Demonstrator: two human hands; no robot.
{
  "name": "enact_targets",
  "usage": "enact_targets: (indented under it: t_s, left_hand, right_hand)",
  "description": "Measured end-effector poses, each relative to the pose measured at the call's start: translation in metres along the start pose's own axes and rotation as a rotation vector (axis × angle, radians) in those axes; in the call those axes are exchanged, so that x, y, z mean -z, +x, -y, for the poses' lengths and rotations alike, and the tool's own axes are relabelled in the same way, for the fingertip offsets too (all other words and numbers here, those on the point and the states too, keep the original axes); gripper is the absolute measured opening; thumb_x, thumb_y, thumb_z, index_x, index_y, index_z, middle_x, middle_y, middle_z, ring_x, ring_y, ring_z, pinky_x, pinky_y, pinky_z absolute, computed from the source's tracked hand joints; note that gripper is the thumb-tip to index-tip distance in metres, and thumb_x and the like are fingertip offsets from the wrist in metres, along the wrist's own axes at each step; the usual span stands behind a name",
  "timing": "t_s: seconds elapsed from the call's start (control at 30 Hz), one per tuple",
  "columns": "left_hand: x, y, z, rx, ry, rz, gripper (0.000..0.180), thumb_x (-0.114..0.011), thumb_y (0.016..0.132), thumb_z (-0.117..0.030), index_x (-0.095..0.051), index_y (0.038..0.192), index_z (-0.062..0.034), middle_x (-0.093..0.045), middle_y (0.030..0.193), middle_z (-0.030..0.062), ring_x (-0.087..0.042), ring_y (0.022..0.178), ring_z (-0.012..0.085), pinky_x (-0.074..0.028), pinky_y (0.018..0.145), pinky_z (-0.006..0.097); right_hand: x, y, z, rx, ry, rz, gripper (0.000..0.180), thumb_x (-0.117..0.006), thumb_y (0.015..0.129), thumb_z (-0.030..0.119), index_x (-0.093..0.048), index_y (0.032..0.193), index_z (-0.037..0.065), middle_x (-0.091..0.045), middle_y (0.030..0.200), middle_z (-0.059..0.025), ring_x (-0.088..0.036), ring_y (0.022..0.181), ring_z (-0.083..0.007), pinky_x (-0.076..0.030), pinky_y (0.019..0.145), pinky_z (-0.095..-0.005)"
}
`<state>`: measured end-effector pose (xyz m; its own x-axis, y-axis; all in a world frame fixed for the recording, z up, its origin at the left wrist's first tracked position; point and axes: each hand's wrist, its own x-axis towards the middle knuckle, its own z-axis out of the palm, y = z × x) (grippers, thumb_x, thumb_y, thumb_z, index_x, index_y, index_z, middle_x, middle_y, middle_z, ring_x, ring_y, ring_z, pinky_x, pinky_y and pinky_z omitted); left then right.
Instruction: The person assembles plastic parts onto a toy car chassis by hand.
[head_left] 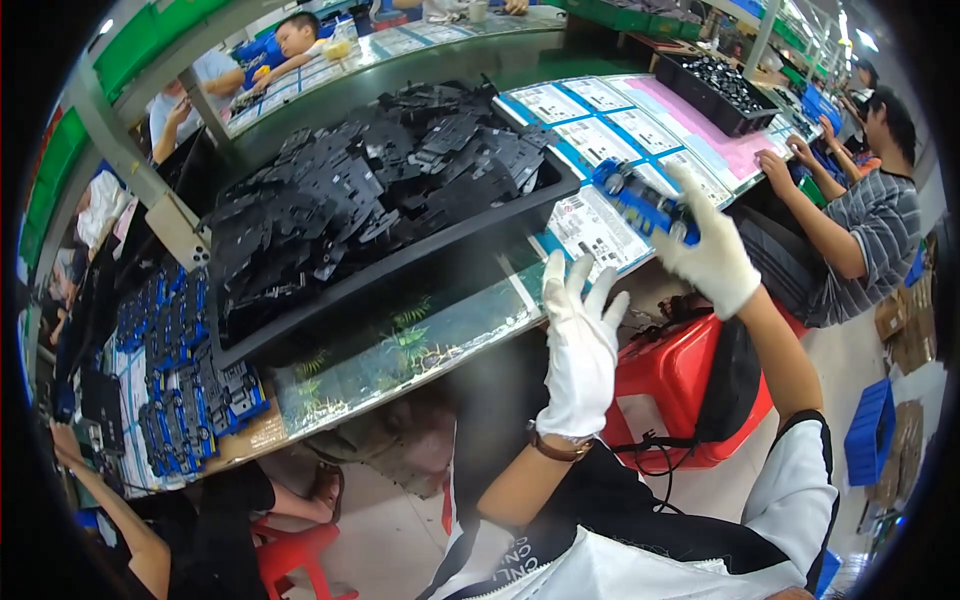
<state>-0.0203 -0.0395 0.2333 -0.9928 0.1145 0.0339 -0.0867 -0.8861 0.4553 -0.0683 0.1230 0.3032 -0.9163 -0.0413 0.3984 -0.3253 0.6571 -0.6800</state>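
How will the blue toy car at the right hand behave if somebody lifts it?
The blue toy car is probably light: the right hand alone seems to hold it, near one end. It is likely stiff, as it shows no sag. It might slip a little, because its surface looks smooth.

the gloves (582, 365) look like matt cloth. the tray (400, 270) seems smooth plastic, the stool (660, 372) glossy plastic.

The left hand (580, 350) and right hand (712, 250) wear white fabric gloves (583, 385); below the left one sits a brown wrist strap (560, 447). The black-and-white zipped garment (680, 548) bears pale lettering.
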Motion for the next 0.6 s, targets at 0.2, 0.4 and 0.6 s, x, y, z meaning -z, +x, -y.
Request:
enact_targets:
  t_s: [0.2, 0.4, 0.6]
  left_hand:
    - [0.003, -0.018, -0.015, -0.144, -0.153, -0.289, 0.067, -0.032, 0.097, -0.066, -0.046, 0.134, -0.0116, -0.054, 0.129, 0.0085, -0.051, 0.117, 0.0241, -0.038, 0.104, 0.04]
    - [0.041, -0.03, -0.048, -0.22, -0.455, -0.269, 0.056, -0.05, 0.097, -0.053, -0.051, 0.134, -0.01, -0.054, 0.13, 0.0076, -0.051, 0.116, 0.0225, -0.035, 0.109, 0.038]
    - [0.061, -0.038, -0.064, -0.22, -0.499, -0.169, 0.055, -0.047, 0.098, -0.055, -0.051, 0.134, -0.0143, -0.054, 0.134, 0.0054, -0.05, 0.119, 0.0238, -0.035, 0.11, 0.041]
  right_hand:
    - [-0.039, -0.036, 0.068, 0.325, -0.336, 0.406, 0.079, -0.075, 0.076, 0.026, -0.038, 0.143, 0.003, -0.061, 0.109, -0.0228, -0.06, 0.102, -0.0388, -0.049, 0.087, -0.0438]
    - [-0.053, 0.016, 0.094, 0.641, -0.323, 0.243, 0.039, -0.069, 0.083, 0.03, -0.062, 0.113, 0.007, -0.062, 0.11, -0.0169, -0.058, 0.104, -0.0368, -0.048, 0.087, -0.0431]
    - [-0.107, 0.106, 0.073, 0.756, -0.492, 0.039, 0.033, -0.07, 0.083, 0.026, -0.066, 0.111, 0.009, -0.062, 0.111, -0.0128, -0.057, 0.107, -0.0325, -0.048, 0.091, -0.0399]
